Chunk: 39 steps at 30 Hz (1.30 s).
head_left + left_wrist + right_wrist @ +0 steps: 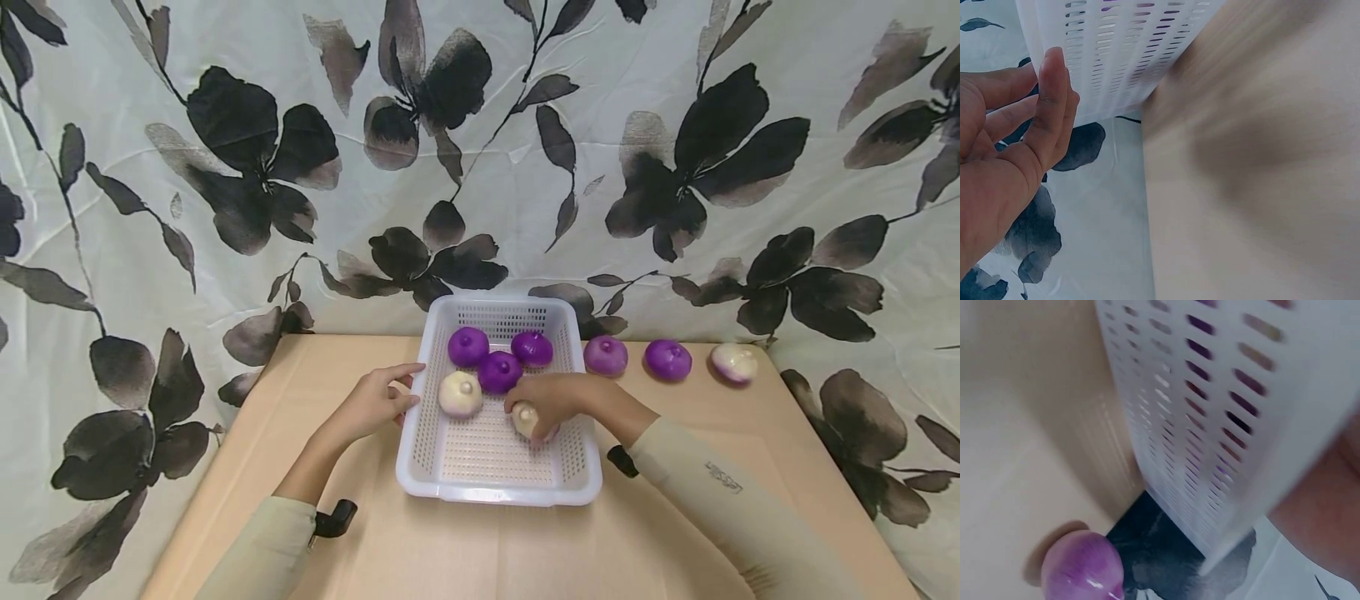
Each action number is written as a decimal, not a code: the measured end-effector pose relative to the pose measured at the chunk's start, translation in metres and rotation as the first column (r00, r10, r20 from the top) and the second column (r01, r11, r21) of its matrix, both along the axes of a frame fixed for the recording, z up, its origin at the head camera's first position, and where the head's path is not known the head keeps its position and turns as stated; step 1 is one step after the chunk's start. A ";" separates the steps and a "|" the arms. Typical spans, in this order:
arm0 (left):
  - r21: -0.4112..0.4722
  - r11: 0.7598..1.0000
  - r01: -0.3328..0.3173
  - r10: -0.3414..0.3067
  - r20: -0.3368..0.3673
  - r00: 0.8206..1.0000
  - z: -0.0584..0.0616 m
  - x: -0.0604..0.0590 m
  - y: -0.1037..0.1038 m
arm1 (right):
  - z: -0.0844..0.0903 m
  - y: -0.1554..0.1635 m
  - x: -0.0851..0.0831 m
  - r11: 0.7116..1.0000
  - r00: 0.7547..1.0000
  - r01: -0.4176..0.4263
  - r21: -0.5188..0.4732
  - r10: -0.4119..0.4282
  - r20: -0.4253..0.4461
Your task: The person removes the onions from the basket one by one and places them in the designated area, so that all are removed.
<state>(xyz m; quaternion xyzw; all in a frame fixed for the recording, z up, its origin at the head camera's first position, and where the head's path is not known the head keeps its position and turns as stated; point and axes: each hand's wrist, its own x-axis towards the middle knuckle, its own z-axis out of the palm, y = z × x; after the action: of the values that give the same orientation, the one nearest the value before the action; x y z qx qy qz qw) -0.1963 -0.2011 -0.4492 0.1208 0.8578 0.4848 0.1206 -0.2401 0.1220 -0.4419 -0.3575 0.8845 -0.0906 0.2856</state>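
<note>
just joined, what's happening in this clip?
A person is working at a white slotted basket on a tan table. The right hand reaches into the basket with its grip curled round a pale onion. The left hand rests open against the basket's left rim. Three purple onions and one whitish onion already lie in the basket. Three more onions sit in a row on the table to its right.

Pale wooden table (pixel 225 500) before white, dark-flowered curtain (pixel 600 100).
</note>
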 end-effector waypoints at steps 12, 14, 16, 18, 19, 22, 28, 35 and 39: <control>-0.002 1.000 0.005 -0.005 0.006 1.000 0.000 0.000 0.000 | 0.033 0.022 0.006 0.967 0.998 0.025 -0.253 -0.041 -0.056; -0.002 1.000 0.006 -0.006 0.009 1.000 0.001 0.000 0.000 | 0.037 0.027 0.007 0.953 0.995 0.039 -0.300 -0.065 -0.079; -0.002 1.000 0.006 -0.006 0.011 1.000 0.001 0.001 0.000 | 0.038 0.032 0.006 0.938 0.990 0.062 -0.341 -0.101 -0.098; -0.003 1.000 0.008 -0.008 0.012 1.000 0.001 0.001 0.000 | 0.041 0.039 0.007 0.923 0.982 0.087 -0.374 -0.142 -0.124; -0.001 1.000 0.010 -0.010 0.010 1.000 0.000 0.001 0.000 | 0.042 0.043 0.008 0.916 0.977 0.096 -0.390 -0.163 -0.140; -0.004 1.000 0.011 -0.011 0.009 1.000 0.000 0.001 -0.001 | 0.047 0.054 0.010 0.890 0.958 0.152 -0.429 -0.239 -0.157; -0.003 1.000 0.006 -0.006 0.012 1.000 0.000 0.002 -0.003 | 0.049 0.080 0.012 0.848 0.920 0.239 -0.473 -0.354 -0.170; -0.002 1.000 0.014 -0.014 0.014 1.000 0.001 0.005 -0.003 | 0.041 0.110 0.017 0.798 0.892 0.251 -0.548 -0.410 -0.189; 0.002 1.000 0.017 -0.017 0.008 1.000 0.001 0.007 -0.004 | 0.030 0.123 0.022 0.783 0.874 0.239 -0.574 -0.431 -0.225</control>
<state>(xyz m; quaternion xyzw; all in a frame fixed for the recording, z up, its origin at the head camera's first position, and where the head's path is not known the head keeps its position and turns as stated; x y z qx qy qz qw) -0.1896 -0.2048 -0.4480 0.1262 0.8558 0.4850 0.1282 -0.2176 0.2449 -0.4121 -0.2666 0.9103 -0.3166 -0.0045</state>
